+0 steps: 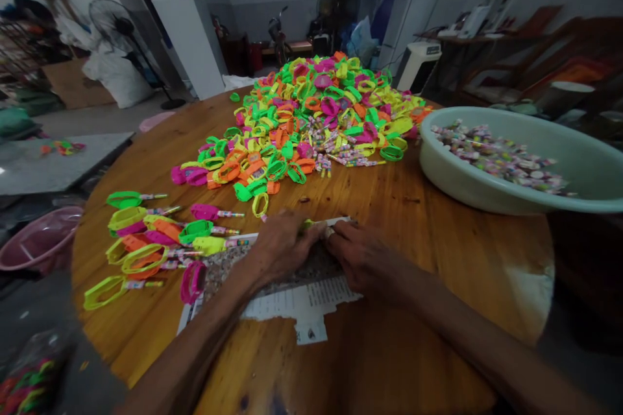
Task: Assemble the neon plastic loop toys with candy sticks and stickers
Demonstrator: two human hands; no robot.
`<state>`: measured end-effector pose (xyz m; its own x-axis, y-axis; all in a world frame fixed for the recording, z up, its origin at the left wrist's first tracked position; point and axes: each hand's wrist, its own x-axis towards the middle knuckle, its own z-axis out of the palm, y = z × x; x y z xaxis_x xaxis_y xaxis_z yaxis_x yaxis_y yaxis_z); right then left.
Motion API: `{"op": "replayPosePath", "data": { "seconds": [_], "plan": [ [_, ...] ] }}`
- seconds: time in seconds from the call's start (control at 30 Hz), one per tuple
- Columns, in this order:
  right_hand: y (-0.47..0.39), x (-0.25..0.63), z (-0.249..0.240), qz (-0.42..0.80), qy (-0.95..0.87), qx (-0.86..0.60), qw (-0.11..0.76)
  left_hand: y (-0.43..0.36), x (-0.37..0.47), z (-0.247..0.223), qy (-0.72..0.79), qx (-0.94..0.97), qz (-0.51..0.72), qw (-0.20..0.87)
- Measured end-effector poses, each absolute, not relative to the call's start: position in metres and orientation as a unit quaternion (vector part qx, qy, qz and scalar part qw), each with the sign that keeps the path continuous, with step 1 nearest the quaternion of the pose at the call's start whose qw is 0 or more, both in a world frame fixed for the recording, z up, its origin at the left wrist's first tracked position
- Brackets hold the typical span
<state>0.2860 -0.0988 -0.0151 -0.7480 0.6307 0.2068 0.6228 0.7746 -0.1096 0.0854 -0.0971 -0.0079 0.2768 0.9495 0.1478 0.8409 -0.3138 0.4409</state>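
My left hand (285, 243) and my right hand (360, 253) meet above a speckled, dark board (228, 266) on the table. Their fingers are closed, with the tips pressed together. A bit of yellow shows by the left fingertips, but the fingers hide most of what is pinched there. Left of the board lie several bright plastic toy watches (146, 259), many with a slim wrapped candy tube attached. A loose yellow band (260, 205) lies just beyond my left hand. Torn printed paper (311, 311) sticks out from under the board's near edge.
A large pile of toy watches (292, 123) covers the far part of the round wooden table (389, 350), with patterned candy tubes (335, 142) among them. At right a pale green basin (487, 188) holds many small wrapped pieces. A pink basin (41, 240) stands left, below table height.
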Motion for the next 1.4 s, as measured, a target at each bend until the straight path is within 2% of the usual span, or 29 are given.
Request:
{"op": "replayPosePath", "data": {
  "seconds": [0.13,0.47,0.6,0.7,0.83,1.03,1.13,1.27,1.4],
  "plan": [
    [-0.099,0.286,-0.024,-0.014,-0.934,-0.333,0.127,-0.101,0.102,-0.011,0.619,0.767,0.152,0.071],
    [-0.092,0.280,-0.021,-0.056,-0.947,-0.296,0.114,-0.107,0.106,-0.017,0.624,0.766,0.146,0.058],
    [-0.079,0.281,-0.006,0.059,-0.945,-0.297,0.120,-0.102,0.098,-0.020,0.605,0.777,0.165,0.045],
    [-0.054,0.276,0.002,0.140,-0.911,-0.357,0.155,-0.097,0.081,-0.018,0.600,0.779,0.173,0.049],
    [-0.006,0.250,0.000,0.120,-0.853,-0.470,0.190,-0.096,0.048,-0.014,0.643,0.750,0.148,0.042],
    [0.047,0.213,-0.011,0.139,-0.811,-0.529,0.206,-0.106,0.010,-0.021,0.684,0.720,0.119,-0.002],
    [0.054,0.208,-0.015,0.148,-0.807,-0.525,0.226,-0.108,0.007,-0.023,0.662,0.733,0.157,-0.009],
    [0.051,0.216,-0.016,0.157,-0.809,-0.506,0.256,-0.104,0.017,-0.021,0.606,0.748,0.270,-0.035],
    [0.025,0.230,-0.011,0.166,-0.809,-0.482,0.292,-0.093,0.039,-0.014,0.595,0.706,0.382,0.038]
  ]
}}
